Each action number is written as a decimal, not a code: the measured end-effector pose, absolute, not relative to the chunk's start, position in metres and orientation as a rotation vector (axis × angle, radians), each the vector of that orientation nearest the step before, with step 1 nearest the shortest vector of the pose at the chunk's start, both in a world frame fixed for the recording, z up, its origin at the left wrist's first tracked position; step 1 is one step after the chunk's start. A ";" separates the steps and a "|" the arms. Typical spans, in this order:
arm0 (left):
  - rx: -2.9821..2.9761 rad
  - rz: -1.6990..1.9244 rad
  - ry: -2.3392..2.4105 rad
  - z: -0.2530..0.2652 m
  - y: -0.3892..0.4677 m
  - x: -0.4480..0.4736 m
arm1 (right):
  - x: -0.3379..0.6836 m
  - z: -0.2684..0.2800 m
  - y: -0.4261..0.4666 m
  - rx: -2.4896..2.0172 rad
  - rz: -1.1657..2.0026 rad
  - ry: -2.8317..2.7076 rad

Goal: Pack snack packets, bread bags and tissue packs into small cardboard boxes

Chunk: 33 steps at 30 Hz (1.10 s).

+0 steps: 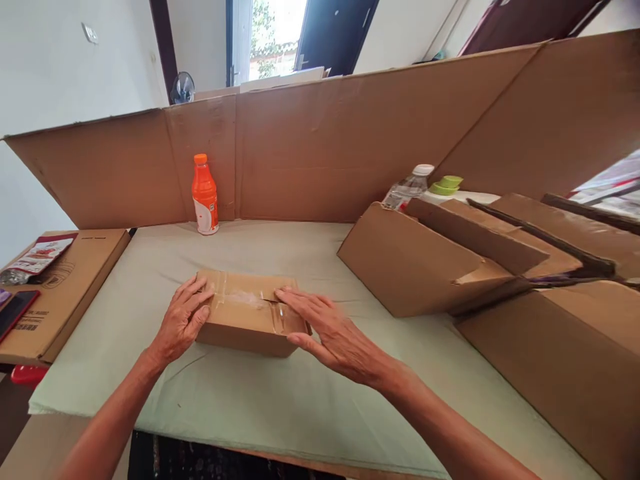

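Observation:
A small closed cardboard box (240, 309) lies on the pale green cloth in front of me, with clear tape across its top. My left hand (183, 317) rests at the box's left end, fingers stretched over the top edge and thumb apart from them. My right hand (327, 330) lies over the right end, fingers extended on the top by a cut or raised flap edge (270, 297). Its thumb is spread toward the near side. Neither hand is wrapped round the box. The far right corner of the box is partly hidden by my right hand.
An orange bottle (204, 197) stands behind the box, before an upright cardboard screen (320, 147). At right are open cartons (425, 260), a clear bottle (410, 187) and a green lid (447, 185). A flat carton (90, 267) bearing a pouch and phone lies left.

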State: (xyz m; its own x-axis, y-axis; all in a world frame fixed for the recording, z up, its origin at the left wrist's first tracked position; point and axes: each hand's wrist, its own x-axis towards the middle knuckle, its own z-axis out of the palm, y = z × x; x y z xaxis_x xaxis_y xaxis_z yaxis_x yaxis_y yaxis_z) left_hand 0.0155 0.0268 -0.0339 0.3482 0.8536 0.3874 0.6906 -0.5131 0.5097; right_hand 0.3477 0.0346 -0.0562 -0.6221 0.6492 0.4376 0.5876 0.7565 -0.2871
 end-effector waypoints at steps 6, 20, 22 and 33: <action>2.416 0.822 1.211 -0.041 0.041 -0.005 | 0.339 -0.104 0.023 -0.925 0.028 -2.098; 2.773 1.004 1.178 -0.049 -0.008 0.014 | 0.362 -0.080 0.019 -0.974 0.473 -1.958; 2.808 0.979 1.108 -0.046 0.002 0.024 | 0.369 -0.082 0.010 -0.995 0.383 -1.931; 2.798 0.519 0.209 -0.031 0.069 0.236 | 0.471 -0.104 -0.150 -1.684 -0.276 -1.298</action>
